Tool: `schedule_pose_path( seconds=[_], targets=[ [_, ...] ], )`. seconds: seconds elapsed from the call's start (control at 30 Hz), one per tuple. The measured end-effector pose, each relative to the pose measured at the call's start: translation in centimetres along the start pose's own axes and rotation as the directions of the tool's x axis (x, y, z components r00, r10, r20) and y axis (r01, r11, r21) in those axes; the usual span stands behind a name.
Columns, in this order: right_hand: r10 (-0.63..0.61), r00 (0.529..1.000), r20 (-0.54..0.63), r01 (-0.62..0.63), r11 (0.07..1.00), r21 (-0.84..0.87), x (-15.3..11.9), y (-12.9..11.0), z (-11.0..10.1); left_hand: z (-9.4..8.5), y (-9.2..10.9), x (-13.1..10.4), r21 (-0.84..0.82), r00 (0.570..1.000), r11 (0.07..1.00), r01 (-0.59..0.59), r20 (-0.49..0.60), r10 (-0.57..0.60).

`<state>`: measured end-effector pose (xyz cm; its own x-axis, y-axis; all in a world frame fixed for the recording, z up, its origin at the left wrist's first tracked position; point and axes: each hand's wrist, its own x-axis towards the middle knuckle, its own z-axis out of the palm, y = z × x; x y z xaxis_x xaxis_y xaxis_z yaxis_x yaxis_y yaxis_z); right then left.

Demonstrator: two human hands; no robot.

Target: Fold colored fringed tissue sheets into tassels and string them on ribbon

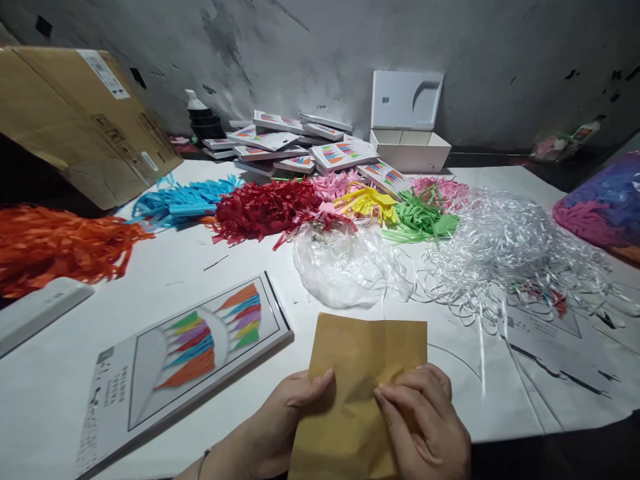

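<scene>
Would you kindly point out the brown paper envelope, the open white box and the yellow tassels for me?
Brown paper envelope point(357, 347): head view, on its upper front face.
Open white box point(407, 156): head view, on its front wall.
Yellow tassels point(370, 202): head view, middle of the bunch.

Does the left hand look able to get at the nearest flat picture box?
Probably yes: nothing lies on the flat box or between it and the left hand, though that hand would likely have to let go of the brown paper first.
</scene>
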<state>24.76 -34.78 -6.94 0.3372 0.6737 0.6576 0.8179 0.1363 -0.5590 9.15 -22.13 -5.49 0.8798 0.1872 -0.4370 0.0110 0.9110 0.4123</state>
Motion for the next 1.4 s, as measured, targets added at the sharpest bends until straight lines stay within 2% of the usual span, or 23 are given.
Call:
schedule_pose_path(
  seconds=[0.17,0.23,0.3,0.37,0.4,0.43,0.53,0.57,0.6,0.63,0.67,0.7,0.73,0.77,0.8,0.83,0.9,0.93,1.0,1.07,1.17,1.27,1.4],
  targets=[
    [0.082,0.997,-0.012,-0.082,0.997,0.009,-0.7,-0.6,0.6,0.4,0.0,0.3,-0.021,0.999,1.000,0.003,-0.052,-0.004],
    [0.133,0.988,-0.080,-0.128,0.990,0.060,-1.4,-0.4,0.3,0.6,0.2,0.5,0.000,0.992,1.000,-0.019,-0.122,0.019],
    [0.187,0.959,-0.214,-0.167,0.980,0.107,-1.8,0.2,-0.1,0.9,0.5,0.8,0.047,0.977,0.998,-0.052,-0.206,0.060],
    [0.283,0.895,-0.346,-0.231,0.956,0.183,-1.8,1.0,-0.6,1.1,0.8,1.1,0.102,0.962,0.991,-0.081,-0.251,0.105],
    [0.369,0.855,-0.366,-0.288,0.923,0.256,-1.5,1.2,-0.8,1.3,0.9,1.4,0.127,0.961,0.988,-0.093,-0.247,0.122],
    [0.480,0.809,-0.339,-0.364,0.862,0.352,-1.1,1.4,-0.9,1.5,0.9,1.7,0.150,0.964,0.983,-0.101,-0.229,0.134],
    [0.760,0.641,-0.107,-0.593,0.579,0.559,0.3,1.5,-1.2,2.0,1.2,2.4,0.268,0.970,0.948,-0.172,-0.120,0.209],
    [0.794,0.604,-0.069,-0.626,0.527,0.575,0.8,1.8,-1.4,2.1,1.5,2.5,0.349,0.954,0.904,-0.248,-0.077,0.291],
    [0.807,0.586,-0.070,-0.637,0.513,0.576,1.3,2.3,-1.7,2.0,2.0,2.5,0.453,0.914,0.821,-0.349,-0.027,0.404],
    [0.803,0.589,-0.089,-0.635,0.528,0.564,1.8,3.1,-2.0,1.9,2.7,2.3,0.573,0.849,0.687,-0.447,0.030,0.528],
    [0.789,0.603,-0.116,-0.630,0.560,0.537,2.4,4.2,-2.4,1.6,3.6,1.9,0.697,0.765,0.508,-0.506,0.092,0.637],
    [0.777,0.618,-0.123,-0.645,0.590,0.486,3.0,5.5,-2.9,1.1,4.8,1.4,0.811,0.683,0.307,-0.498,0.149,0.715],
    [0.760,0.641,-0.111,-0.673,0.625,0.396,3.6,6.9,-3.2,0.5,6.2,0.7,0.907,0.629,0.114,-0.406,0.187,0.754],
    [0.728,0.677,-0.108,-0.694,0.680,0.238,4.2,8.1,-3.5,-0.3,7.7,-0.2,0.965,0.603,-0.043,-0.259,0.196,0.773],
    [0.672,0.731,-0.119,-0.675,0.738,0.022,4.8,9.0,-3.7,-1.3,9.2,-1.1,0.984,0.594,-0.153,-0.089,0.175,0.785],
    [0.592,0.794,-0.136,-0.607,0.776,-0.172,5.4,9.6,-3.8,-2.3,10.8,-2.0,0.973,0.590,-0.214,0.084,0.124,0.798],
    [0.436,0.888,-0.145,-0.456,0.796,-0.398,6.1,9.2,-3.6,-4.7,13.5,-3.7,0.944,0.568,-0.202,0.261,0.019,0.823],
    [0.377,0.916,-0.139,-0.400,0.822,-0.406,6.2,8.3,-3.3,-5.8,14.6,-4.3,0.934,0.565,-0.178,0.310,-0.030,0.825],
    [0.301,0.952,-0.065,-0.306,0.905,-0.295,6.2,5.7,-2.6,-7.8,16.1,-5.1,0.926,0.592,-0.140,0.351,-0.104,0.799],
    [0.202,0.977,0.072,-0.190,0.970,-0.149,5.9,2.8,-1.8,-9.0,16.9,-5.4,0.925,0.637,-0.123,0.359,-0.147,0.756],
    [0.058,0.964,0.258,-0.065,0.998,0.017,5.3,0.0,-0.5,-9.5,17.4,-5.4,0.942,0.687,-0.091,0.323,-0.167,0.707],
    [0.090,0.954,0.284,-0.117,0.990,0.079,4.1,-1.4,1.3,-8.9,17.7,-5.8,0.968,0.731,-0.038,0.246,-0.160,0.663],
    [0.302,0.941,0.152,-0.324,0.934,0.152,2.7,-3.4,4.8,-6.5,17.3,-8.1,0.997,0.769,0.020,0.072,-0.068,0.635]
  ],
)
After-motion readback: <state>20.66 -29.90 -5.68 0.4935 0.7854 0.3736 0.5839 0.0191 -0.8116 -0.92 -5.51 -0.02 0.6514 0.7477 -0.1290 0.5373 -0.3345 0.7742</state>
